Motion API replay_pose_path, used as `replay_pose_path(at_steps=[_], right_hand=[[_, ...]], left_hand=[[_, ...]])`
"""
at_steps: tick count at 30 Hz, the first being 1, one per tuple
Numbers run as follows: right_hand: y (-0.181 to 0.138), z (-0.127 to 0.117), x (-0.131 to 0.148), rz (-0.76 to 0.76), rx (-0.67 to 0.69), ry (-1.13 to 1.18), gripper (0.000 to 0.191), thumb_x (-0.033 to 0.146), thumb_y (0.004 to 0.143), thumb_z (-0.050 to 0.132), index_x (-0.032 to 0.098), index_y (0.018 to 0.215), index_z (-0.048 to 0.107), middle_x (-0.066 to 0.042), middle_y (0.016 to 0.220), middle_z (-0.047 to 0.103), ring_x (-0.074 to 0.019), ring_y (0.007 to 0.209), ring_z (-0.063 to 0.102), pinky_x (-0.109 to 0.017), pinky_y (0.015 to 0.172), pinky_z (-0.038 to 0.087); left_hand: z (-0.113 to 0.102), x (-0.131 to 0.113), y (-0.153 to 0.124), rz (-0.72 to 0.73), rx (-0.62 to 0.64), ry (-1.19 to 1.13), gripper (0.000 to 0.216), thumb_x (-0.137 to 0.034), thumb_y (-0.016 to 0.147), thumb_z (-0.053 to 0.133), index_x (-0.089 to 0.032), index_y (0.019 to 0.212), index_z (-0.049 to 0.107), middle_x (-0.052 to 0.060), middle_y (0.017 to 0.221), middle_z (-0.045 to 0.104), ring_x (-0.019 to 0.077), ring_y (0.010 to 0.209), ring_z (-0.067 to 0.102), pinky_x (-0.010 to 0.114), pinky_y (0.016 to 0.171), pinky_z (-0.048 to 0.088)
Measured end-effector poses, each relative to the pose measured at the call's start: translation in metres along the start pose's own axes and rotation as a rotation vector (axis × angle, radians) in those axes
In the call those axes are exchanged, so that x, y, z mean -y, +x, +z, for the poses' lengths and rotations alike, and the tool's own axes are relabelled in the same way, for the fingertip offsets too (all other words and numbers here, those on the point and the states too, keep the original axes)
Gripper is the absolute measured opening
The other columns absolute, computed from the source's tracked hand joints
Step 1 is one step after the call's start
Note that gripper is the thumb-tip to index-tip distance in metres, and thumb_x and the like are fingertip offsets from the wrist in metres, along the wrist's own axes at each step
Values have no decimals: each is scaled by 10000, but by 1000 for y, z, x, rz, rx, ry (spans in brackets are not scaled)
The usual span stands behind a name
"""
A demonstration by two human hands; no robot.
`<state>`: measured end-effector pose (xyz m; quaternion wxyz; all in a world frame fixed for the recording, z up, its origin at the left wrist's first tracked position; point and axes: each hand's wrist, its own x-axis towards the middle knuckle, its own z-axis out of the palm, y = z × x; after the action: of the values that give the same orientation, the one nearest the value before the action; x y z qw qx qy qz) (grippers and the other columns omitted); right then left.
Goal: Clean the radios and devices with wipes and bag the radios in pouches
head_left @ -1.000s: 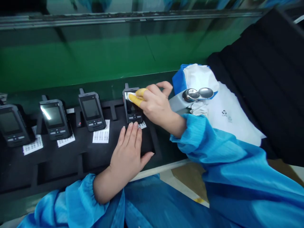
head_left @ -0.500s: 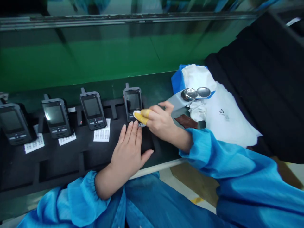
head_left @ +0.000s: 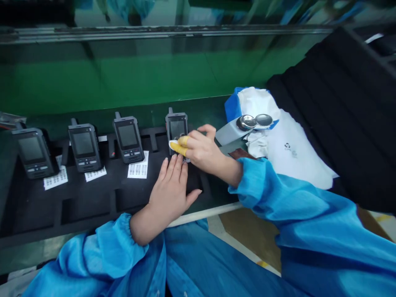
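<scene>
A handheld radio [head_left: 177, 123] with a stubby antenna and a screen lies at the right end of the black foam tray [head_left: 83, 208]. My right hand [head_left: 202, 149], with yellow finger cots on two fingers, pinches a small white wipe [head_left: 172, 144] against the lower part of this radio. Flat and with fingers stretched out, my left hand [head_left: 170, 185] rests at the radio's bottom edge. The keypad is mostly hidden by my fingers. Further left lie three more radios, the nearest radio [head_left: 128, 138] with a printed label sheet [head_left: 138, 167] under its lower end.
To the right stand a bottle [head_left: 230, 131] with an open metal cap and a blue box [head_left: 232, 108] of white cloths. A white plastic bag [head_left: 297, 152] and a brown scrap [head_left: 243, 154] lie beside them. Black ribbed foam [head_left: 334, 107] leans at the far right.
My right hand has moved the wipe slightly left and up over the radio's lower front. My left hand stays at its bottom edge. The whole view has shifted a little.
</scene>
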<state>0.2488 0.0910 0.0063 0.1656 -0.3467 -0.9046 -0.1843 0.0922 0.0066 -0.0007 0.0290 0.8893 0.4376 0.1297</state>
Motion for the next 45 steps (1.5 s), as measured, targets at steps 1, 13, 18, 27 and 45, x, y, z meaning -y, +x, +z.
replay_pose_path(at_steps=[1, 13, 18, 27, 45], right_hand=[[-7, -4, 5, -23, 13, 22, 292, 200, 974, 386, 257, 1049, 663, 37, 879, 684, -131, 830, 458, -385, 838, 181], [89, 9, 20, 92, 15, 153, 363, 169, 950, 336, 258, 977, 687, -12, 957, 626, -178, 927, 480, -449, 923, 183], [114, 31, 35, 35, 0, 55, 388, 175, 978, 293, 234, 960, 676, -11, 951, 631, -170, 937, 475, -436, 938, 178], [81, 16, 45, -174, 89, 169, 288, 170, 959, 408, 288, 1036, 659, 23, 978, 665, -146, 908, 484, -413, 909, 202], [116, 21, 53, -27, 52, -14, 396, 212, 997, 262, 264, 1020, 654, -5, 948, 645, -169, 923, 495, -442, 917, 231]], left_hand=[[0, 0, -1, 2, -17, -11, 656, -480, 902, 441, 49, 1287, 484, 270, 1359, 497, 352, 1308, 440, 536, 1096, 327], [-31, 60, -60, -121, -201, 16, 355, -308, 929, 457, -71, 1140, 616, 199, 1239, 625, 309, 1198, 564, 565, 1070, 366], [-28, 71, -62, -191, -101, 63, 556, -461, 917, 436, -21, 1241, 540, 238, 1357, 515, 356, 1299, 453, 591, 1084, 314], [-25, 68, -60, -208, -103, 5, 491, -398, 931, 420, -10, 1193, 569, 245, 1347, 523, 349, 1298, 456, 547, 1095, 323], [-26, 67, -59, -228, -80, 10, 410, -344, 927, 440, -20, 1118, 603, 238, 1367, 505, 354, 1304, 445, 533, 1088, 352]])
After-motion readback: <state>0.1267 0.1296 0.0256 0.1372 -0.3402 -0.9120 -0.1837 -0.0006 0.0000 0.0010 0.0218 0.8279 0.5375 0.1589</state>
